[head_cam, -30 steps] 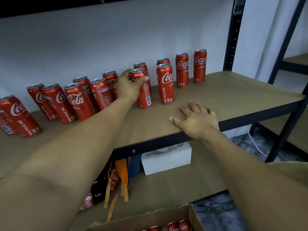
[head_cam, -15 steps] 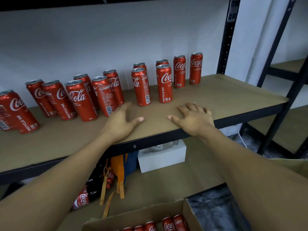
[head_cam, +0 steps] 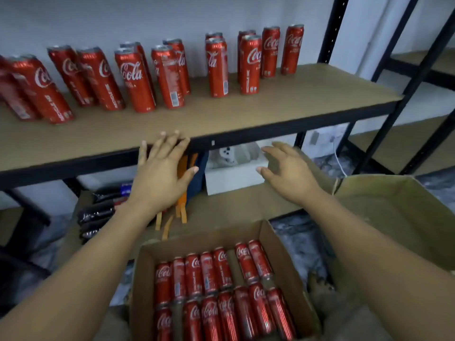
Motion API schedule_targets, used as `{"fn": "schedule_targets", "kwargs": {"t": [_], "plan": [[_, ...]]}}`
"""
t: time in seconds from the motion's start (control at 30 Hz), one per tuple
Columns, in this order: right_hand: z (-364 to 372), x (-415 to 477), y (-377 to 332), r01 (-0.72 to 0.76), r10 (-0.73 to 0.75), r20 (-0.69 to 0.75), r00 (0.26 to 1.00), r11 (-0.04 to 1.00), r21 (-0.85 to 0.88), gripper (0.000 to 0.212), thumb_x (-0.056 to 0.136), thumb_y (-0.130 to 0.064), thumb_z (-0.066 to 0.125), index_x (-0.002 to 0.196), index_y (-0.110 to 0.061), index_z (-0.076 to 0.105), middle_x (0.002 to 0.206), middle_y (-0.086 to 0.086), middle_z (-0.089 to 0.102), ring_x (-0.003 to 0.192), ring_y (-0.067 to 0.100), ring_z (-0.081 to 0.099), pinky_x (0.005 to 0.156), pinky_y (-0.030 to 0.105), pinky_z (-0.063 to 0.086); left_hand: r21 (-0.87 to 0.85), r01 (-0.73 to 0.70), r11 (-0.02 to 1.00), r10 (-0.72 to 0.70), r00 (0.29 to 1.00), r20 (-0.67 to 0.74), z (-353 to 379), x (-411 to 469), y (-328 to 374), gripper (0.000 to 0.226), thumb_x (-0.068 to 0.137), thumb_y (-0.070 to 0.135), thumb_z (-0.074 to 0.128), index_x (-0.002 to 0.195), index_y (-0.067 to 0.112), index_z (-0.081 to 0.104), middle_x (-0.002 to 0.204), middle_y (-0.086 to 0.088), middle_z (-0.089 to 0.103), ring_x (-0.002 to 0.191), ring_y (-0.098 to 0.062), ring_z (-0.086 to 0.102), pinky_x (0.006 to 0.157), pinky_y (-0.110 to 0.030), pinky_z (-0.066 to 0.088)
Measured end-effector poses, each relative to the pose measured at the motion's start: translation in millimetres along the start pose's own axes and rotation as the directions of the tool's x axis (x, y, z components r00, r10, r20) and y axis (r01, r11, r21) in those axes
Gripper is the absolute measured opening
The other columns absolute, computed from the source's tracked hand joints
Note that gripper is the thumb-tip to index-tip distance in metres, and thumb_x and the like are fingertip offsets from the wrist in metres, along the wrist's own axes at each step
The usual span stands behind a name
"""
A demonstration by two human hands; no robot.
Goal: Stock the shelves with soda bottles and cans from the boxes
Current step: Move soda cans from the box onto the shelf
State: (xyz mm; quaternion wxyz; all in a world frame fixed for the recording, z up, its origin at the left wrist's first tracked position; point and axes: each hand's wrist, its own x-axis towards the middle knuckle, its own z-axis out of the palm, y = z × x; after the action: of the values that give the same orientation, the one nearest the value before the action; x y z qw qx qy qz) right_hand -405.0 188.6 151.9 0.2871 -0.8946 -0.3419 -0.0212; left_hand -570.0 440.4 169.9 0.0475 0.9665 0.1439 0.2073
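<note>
1. Left grip (head_cam: 160, 175): fingers straight and spread, holding nothing, in front of the dark front edge of the shelf (head_cam: 246, 116); contact with that edge cannot be told
2. Right grip (head_cam: 288, 173): fingers loosely bent and apart, empty, in the air below the shelf edge and in front of a white box (head_cam: 234, 180) on the lower shelf
3. Boxed cans (head_cam: 209, 274): red soda cans in two rows, apparently lying on their sides, inside an open cardboard box (head_cam: 275, 242). They lie below both grips and nearer the person, well apart from either; a gap shows in the far row
4. Shelved cans (head_cam: 135, 77): upright in a loose line toward the back wall, above and beyond both grips, untouched
5. Handling, as a judgement: the boxed cans look sealed and full, so each should feel weighty for its size and stiff in the wall, though a hard squeeze or a drop would dent it. The glossy painted metal is likely slippery
6. Suggested hold: round the middle of the body, thumb opposite the fingers. The gap in the far row offers finger room beside a neighbouring can
</note>
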Motion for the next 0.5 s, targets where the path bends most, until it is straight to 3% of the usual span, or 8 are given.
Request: {"fn": "schedule_targets", "kwargs": {"t": [0.07,0.13,0.23,0.3,0.37,0.47,0.5], "plan": [[28.9,-35.2,6.3,-0.081,0.077,0.117,0.990,0.996,0.032,0.059,0.094,-0.035,0.069,0.148,-0.021,0.049,0.148,0.008,0.050,0.135,0.026,0.048,0.110,0.034,0.039,-0.041,0.006,0.999,-0.006,1.000,-0.009,13.6,-27.2,5.8,0.065,0.098,0.048,0.055,0.156,0.027,0.032,0.168,0.001,0.012,0.156,-0.022,0.003,0.123,-0.055,0.001],[62.7,-68.1,13.6,-0.187,0.166,0.260,0.951,0.981,0.059,0.060,0.091,-0.029,0.073,0.147,-0.019,0.050,0.139,0.010,0.060,0.124,0.028,0.058,0.104,0.030,0.044,-0.127,0.045,0.991,-0.039,0.998,0.047,36.2,-57.1,11.0,0.064,0.098,0.044,0.058,0.154,0.024,0.036,0.166,-0.002,0.020,0.154,-0.024,0.015,0.123,-0.057,0.008],[115.4,-112.2,29.1,-0.272,0.247,0.397,0.884,0.962,0.008,0.052,0.090,-0.028,0.073,0.139,-0.018,0.058,0.124,0.010,0.069,0.115,0.029,0.063,0.090,0.025,0.044,-0.245,0.223,0.944,-0.156,0.951,0.265,81.7,-109.4,12.4,0.062,0.095,0.045,0.062,0.150,0.024,0.043,0.159,-0.004,0.036,0.144,-0.024,0.037,0.119,-0.053,0.030],[147.6,-138.5,43.8,-0.336,0.312,0.480,0.820,0.941,-0.037,0.046,0.090,-0.031,0.071,0.133,-0.017,0.061,0.119,0.010,0.071,0.110,0.030,0.066,0.090,0.028,0.048,-0.282,0.399,0.873,-0.253,0.863,0.437,110.8,-145.4,9.9,0.057,0.094,0.044,0.064,0.145,0.024,0.049,0.145,-0.008,0.053,0.123,-0.026,0.058,0.105,-0.044,0.048],[175.1,-161.9,60.6,-0.403,0.363,0.547,0.754,0.914,-0.050,0.045,0.088,-0.034,0.074,0.129,-0.018,0.063,0.118,0.010,0.072,0.107,0.029,0.068,0.088,0.028,0.050,-0.273,0.576,0.770,-0.350,0.740,0.574,136.9,-181.7,5.3,0.053,0.093,0.039,0.068,0.141,0.024,0.054,0.128,-0.008,0.066,0.105,-0.026,0.067,0.094,-0.035,0.054],[208.5,-184.2,84.8,-0.457,0.409,0.602,0.686,0.886,-0.080,0.021,0.089,-0.036,0.074,0.104,-0.023,0.067,0.109,0.008,0.071,0.100,0.027,0.068,0.078,0.022,0.041,-0.242,0.799,0.551,-0.477,0.539,0.695,178.4,-234.4,-9.6,0.046,0.089,0.028,0.075,0.132,0.017,0.062,0.122,-0.005,0.069,0.112,-0.027,0.066,0.095,-0.030,0.050],[217.8,-188.3,90.8,-0.462,0.412,0.617,0.670,0.883,-0.088,0.025,0.090,-0.037,0.072,0.109,-0.022,0.067,0.113,0.009,0.071,0.100,0.025,0.067,0.078,0.022,0.042,-0.222,0.855,0.468,-0.504,0.464,0.728,192.9,-251.5,-16.0,0.041,0.088,0.027,0.077,0.126,0.016,0.066,0.118,-0.005,0.071,0.111,-0.027,0.067,0.096,-0.033,0.051]]}}
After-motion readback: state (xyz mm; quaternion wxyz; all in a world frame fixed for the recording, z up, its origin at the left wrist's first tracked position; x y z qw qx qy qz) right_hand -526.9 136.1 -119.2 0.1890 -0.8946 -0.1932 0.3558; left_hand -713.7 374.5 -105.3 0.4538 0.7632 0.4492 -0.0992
